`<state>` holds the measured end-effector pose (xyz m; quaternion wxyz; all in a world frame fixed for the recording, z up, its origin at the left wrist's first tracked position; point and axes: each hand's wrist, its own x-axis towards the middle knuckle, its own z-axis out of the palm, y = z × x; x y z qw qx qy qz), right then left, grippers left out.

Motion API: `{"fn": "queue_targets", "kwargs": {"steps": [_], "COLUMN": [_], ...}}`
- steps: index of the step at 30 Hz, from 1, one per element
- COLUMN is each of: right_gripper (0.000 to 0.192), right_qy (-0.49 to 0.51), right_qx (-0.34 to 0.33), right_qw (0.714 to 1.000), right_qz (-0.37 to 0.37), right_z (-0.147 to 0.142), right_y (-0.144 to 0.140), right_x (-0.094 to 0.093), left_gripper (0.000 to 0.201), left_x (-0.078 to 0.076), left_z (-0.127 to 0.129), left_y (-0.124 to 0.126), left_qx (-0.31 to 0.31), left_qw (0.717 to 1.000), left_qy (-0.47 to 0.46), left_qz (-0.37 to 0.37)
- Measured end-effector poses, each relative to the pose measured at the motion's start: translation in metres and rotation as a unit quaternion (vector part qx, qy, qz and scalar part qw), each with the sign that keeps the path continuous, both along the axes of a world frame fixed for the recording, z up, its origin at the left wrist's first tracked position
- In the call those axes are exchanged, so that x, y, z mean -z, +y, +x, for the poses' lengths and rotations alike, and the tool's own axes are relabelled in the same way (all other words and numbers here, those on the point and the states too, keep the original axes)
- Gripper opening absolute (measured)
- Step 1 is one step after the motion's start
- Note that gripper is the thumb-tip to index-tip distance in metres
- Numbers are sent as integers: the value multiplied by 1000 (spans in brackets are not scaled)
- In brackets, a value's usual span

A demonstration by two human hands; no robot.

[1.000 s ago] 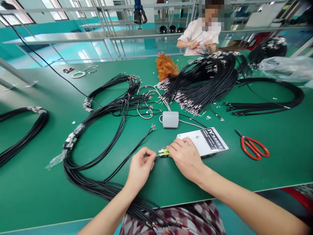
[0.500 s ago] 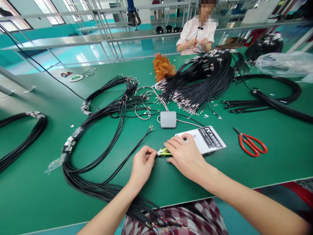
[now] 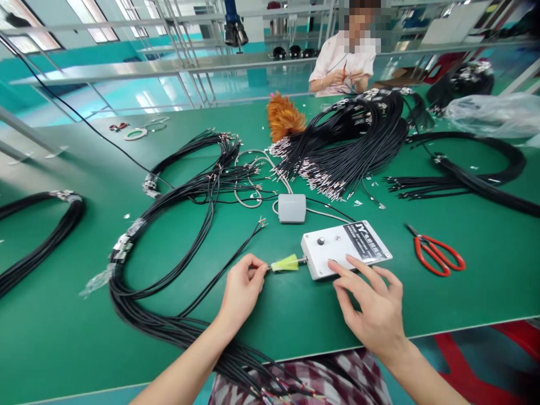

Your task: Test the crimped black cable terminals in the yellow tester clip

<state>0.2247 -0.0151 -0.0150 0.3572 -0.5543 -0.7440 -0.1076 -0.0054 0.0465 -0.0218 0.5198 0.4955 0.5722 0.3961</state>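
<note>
My left hand [image 3: 244, 287] pinches the end of a black cable, mostly hidden by the fingers, at the tip of a yellow-green clip [image 3: 286, 263]. The clip sits on the short metal shaft of a white control box [image 3: 314, 264] with a black knob and a dark label. My right hand [image 3: 373, 301] has its fingers spread and holds nothing. One of its fingertips touches the top of the box near a round button. Left of my hands curves a taped bundle of black cables [image 3: 147, 323], its stripped ends hanging at the table's front edge.
Red-handled pliers [image 3: 436, 253] lie right of the box. Behind it are a small grey box [image 3: 292, 208] with a cord, a large heap of black cables [image 3: 350, 140] and an orange duster [image 3: 286, 117]. Across the table [image 3: 270, 332], a person [image 3: 343, 64] handles an orange-handled tool.
My right hand has moved off the yellow-green clip, rightward onto the white box, with its fingers now spread. The clip looks narrower and smeared. My left hand keeps its place.
</note>
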Motion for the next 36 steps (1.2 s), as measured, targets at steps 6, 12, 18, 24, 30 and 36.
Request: {"fn": "queue_targets", "kwargs": {"steps": [6,12,18,24,30,36], "right_gripper": [13,19,22,23,21,20], "right_qy": [32,35,31,52,67,79], "right_qx": [-24,-105,-140,-141,-125,-131], "right_qw": [999,994,990,988,988,985], "right_qz": [19,-3,4,-36,-61,-79], "right_z": [0,-7,-7,-8,-7,-8], "right_y": [-1,-17,-24,-25,-29,-30], "right_x": [2,12,24,29,32,30], "left_gripper": [25,23,9,36,26,30], "left_x": [-13,-65,-33,18,-25,-45], "left_z": [-30,-75,-54,-80,-70,-53], "left_y": [16,83,-5,-13,-29,-70], "left_qx": [-47,-136,84,128,325,454], "left_qw": [997,964,924,751,790,800], "left_qy": [19,90,208,559,459,382], "left_qz": [57,210,309,328,243,84]}}
